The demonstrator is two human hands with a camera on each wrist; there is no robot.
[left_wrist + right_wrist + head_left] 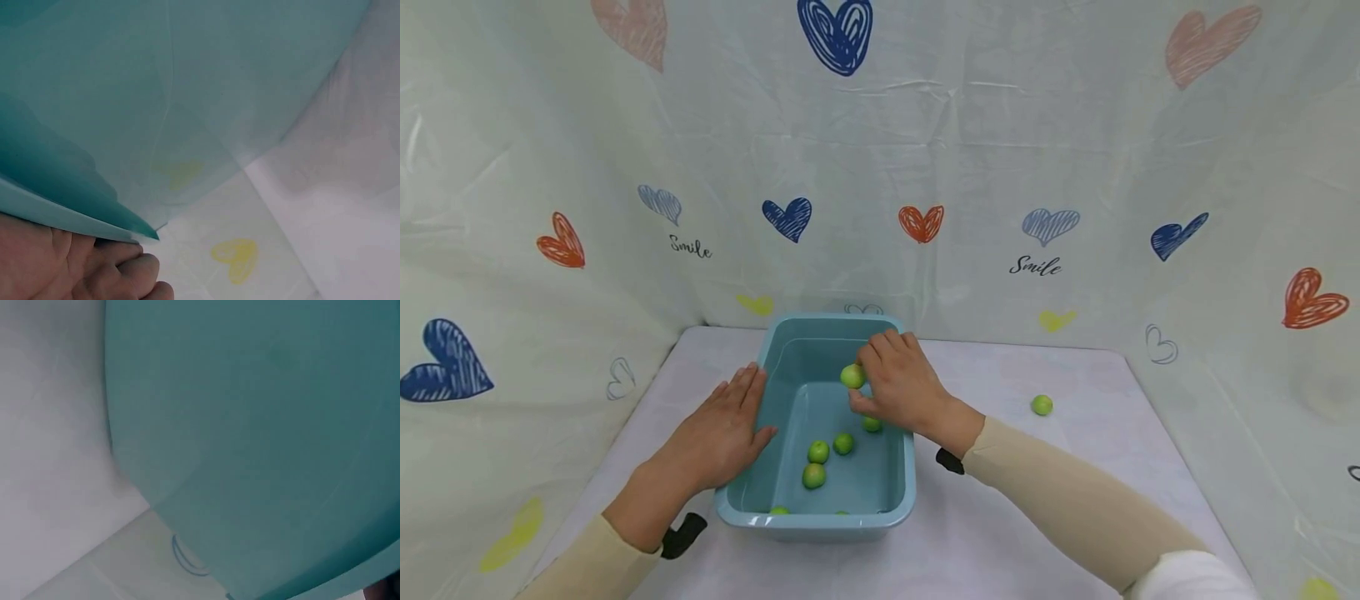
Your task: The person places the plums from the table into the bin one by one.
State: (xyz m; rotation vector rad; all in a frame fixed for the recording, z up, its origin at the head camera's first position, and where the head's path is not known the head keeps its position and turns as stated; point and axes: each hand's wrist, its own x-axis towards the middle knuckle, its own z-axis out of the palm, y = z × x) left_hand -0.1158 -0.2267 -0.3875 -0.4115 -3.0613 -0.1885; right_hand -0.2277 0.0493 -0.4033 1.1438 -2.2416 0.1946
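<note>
A light blue plastic basin (816, 522) stands on the table with several small green limes (814, 476) on its floor. My left hand (718, 433) rests on the basin's left rim, fingers stretched forward along it and the thumb over the inside. In the left wrist view its curved fingertips (140, 272) lie against the rim. My right hand (898, 383) reaches over the right rim and pinches a lime (852, 376) between thumb and fingers above the basin floor. The right wrist view shows mostly the basin's outer wall (237, 437).
One more lime (1042, 405) lies on the white-covered table (1000, 500), right of the basin. A white curtain (970, 150) printed with hearts rises behind and at both sides. Dark wrist cameras (683, 536) sit under both wrists.
</note>
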